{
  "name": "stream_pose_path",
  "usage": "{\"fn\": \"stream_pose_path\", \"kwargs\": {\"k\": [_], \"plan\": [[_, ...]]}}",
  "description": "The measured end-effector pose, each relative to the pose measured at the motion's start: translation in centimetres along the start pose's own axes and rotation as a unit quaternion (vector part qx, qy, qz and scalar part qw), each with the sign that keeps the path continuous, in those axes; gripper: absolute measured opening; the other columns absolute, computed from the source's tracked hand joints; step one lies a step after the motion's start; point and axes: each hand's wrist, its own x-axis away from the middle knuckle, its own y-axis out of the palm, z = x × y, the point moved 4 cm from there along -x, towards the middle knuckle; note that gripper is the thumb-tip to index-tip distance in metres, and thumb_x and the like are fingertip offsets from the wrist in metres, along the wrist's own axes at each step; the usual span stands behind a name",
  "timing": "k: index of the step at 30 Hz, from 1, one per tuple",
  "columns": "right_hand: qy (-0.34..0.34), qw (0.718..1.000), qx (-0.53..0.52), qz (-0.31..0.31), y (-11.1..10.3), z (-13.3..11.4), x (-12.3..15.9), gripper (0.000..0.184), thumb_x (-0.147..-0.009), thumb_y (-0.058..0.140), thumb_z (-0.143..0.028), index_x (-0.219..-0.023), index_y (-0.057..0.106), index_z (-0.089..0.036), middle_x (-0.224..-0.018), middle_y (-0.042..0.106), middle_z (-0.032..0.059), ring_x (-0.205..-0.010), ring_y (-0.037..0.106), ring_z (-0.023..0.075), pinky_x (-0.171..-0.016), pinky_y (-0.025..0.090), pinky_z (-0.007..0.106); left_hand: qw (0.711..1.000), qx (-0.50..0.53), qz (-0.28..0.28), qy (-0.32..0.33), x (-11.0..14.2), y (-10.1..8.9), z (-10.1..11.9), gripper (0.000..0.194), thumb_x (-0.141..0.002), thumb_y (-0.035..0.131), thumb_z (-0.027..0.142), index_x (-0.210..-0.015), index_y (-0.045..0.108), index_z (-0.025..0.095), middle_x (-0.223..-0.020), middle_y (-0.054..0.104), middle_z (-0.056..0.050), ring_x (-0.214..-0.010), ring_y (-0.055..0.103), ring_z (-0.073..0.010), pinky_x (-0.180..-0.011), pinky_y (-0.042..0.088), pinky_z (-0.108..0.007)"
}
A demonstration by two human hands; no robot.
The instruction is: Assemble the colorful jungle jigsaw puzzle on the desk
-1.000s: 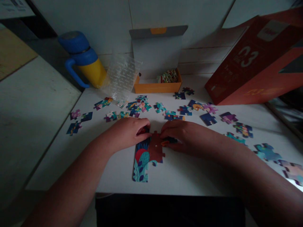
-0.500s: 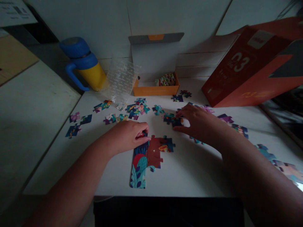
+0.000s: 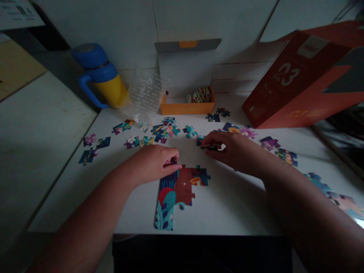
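A joined patch of puzzle pieces [image 3: 178, 189] lies on the white table [image 3: 227, 204] near its front edge. My left hand [image 3: 155, 162] rests with curled fingers pressed on the patch's upper left corner. My right hand [image 3: 230, 148] hovers just behind and right of the patch, its fingers pinched on a dark loose puzzle piece [image 3: 212, 147] lifted slightly off the table. Several loose pieces [image 3: 159, 131] are scattered across the table behind both hands.
An open orange puzzle box [image 3: 187, 100] with pieces inside stands at the back by the wall. A blue and yellow jug [image 3: 104, 77] and a clear plastic bag [image 3: 146, 94] are back left. A large red carton [image 3: 301, 79] leans back right. More pieces [image 3: 335, 191] lie at the right edge.
My right hand left the joined patch, reached back to the loose pieces and picked up a dark piece, now drawn toward me. My left hand stayed on the patch.
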Motion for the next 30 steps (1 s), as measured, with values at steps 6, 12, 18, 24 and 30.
{"fn": "stream_pose_path", "kwargs": {"k": [6, 12, 18, 24, 30], "plan": [[0.052, 0.996, -0.074, -0.004, 0.3, 0.1, -0.2, 0.029, -0.084, 0.082, -0.031, -0.109, 0.07, -0.024, -0.091, 0.079, 0.0008, -0.073, 0.069, 0.0164, -0.065, 0.049, 0.027, 1.0, -0.001, 0.001, 0.0, -0.1, 0.1, -0.1, 0.014, -0.098, 0.075, 0.035, -0.098, 0.072, 0.022, -0.073, 0.067, 0.002, -0.061, 0.053, -0.0122, -0.061, 0.028, -0.028], [0.009, 0.998, -0.064, -0.019, 0.7, -0.3, -0.4, 0.011, -0.092, 0.074, -0.028, -0.101, 0.08, -0.025, -0.095, 0.082, 0.0021, -0.079, 0.072, 0.017, -0.073, 0.053, 0.029, 1.0, -0.003, -0.001, -0.002, 0.0, 0.0, -0.1, 0.013, -0.098, 0.074, 0.035, -0.097, 0.072, 0.022, -0.073, 0.067, 0.002, -0.061, 0.053, -0.0124, -0.061, 0.028, -0.029], [-0.021, 0.996, -0.089, 0.015, 1.0, -0.9, -0.3, 0.034, -0.099, 0.066, -0.029, -0.131, 0.08, -0.029, -0.12, 0.082, 0.0063, -0.096, 0.076, 0.0206, -0.084, 0.057, 0.033, 1.0, -0.001, 0.004, 0.001, 0.0, 0.0, -0.1, 0.011, -0.097, 0.073, 0.034, -0.096, 0.072, 0.023, -0.072, 0.066, 0.003, -0.06, 0.053, -0.0122, -0.06, 0.028, -0.029], [0.037, 0.994, -0.106, -0.011, 1.2, -0.5, -0.5, 0.029, -0.088, 0.081, -0.033, -0.115, 0.076, -0.025, -0.094, 0.08, 0.0019, -0.079, 0.072, 0.0182, -0.07, 0.051, 0.029, 1.0, 0.004, -0.001, 0.001, -0.1, 0.1, -0.1, 0.013, -0.099, 0.073, 0.036, -0.098, 0.072, 0.022, -0.071, 0.065, 0.003, -0.059, 0.052, -0.0121, -0.061, 0.029, -0.029], [0.029, 0.993, -0.115, 0.001, 1.4, -0.3, -0.5, 0.022, -0.092, 0.078, -0.04, -0.108, 0.073, -0.025, -0.09, 0.079, 0.0012, -0.076, 0.069, 0.0171, -0.067, 0.048, 0.03, 1.0, 0.007, -0.005, -0.002, -0.2, 0.1, -0.1, 0.014, -0.099, 0.072, 0.036, -0.099, 0.072, 0.022, -0.071, 0.065, 0.003, -0.06, 0.052, -0.0124, -0.062, 0.029, -0.03]]}}
